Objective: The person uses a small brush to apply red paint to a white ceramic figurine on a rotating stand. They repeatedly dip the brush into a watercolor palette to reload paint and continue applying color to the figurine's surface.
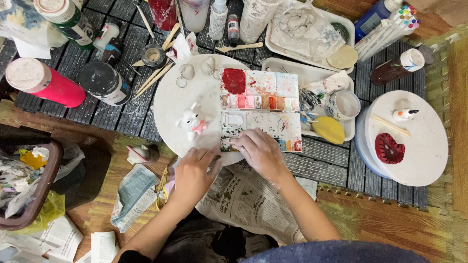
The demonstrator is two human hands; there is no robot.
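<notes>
A: Both hands low at the near edge of the white round board (178, 100) — left hand (192, 175) just off its rim, fingers (204, 157) loosely together, curled down. Holding anything? Cannot tell.

B: Right hand (261, 151) flat on the near edge of the palette (261, 109), fingers (242, 141) together, pressing its lower left corner. Clamped on nothing seen.

A: Palette half on the board, half over the dark slatted surface (331, 160). One red well top left, a row of small pinks and oranges across the middle.

B: One small white figure (191, 122) with pink marks upright on the board, just left of the palette, near the left hand but apart.

A: Open room? Little. Bare board above and left of the figure; newspaper (243, 199) under the wrists.

B: Right side — second round board (414, 134) on a blue tub, carrying one red heart piece (389, 148), one small white figure (403, 114), one stick.

A: Left side, lying down: one pink bottle (46, 83) with white cap, one black jar (105, 83) with white label. One green-labelled bottle (66, 19) above them.

B: Far edge crowded: a dark red cup (163, 12), small bottles, two white trays (312, 39). One pack of markers (387, 29) top right, beside one brown bottle (397, 65) with white cap.

A: One yellow oval (329, 129) right of the palette. Brown bin (29, 195) of scraps at the far left edge.
</notes>
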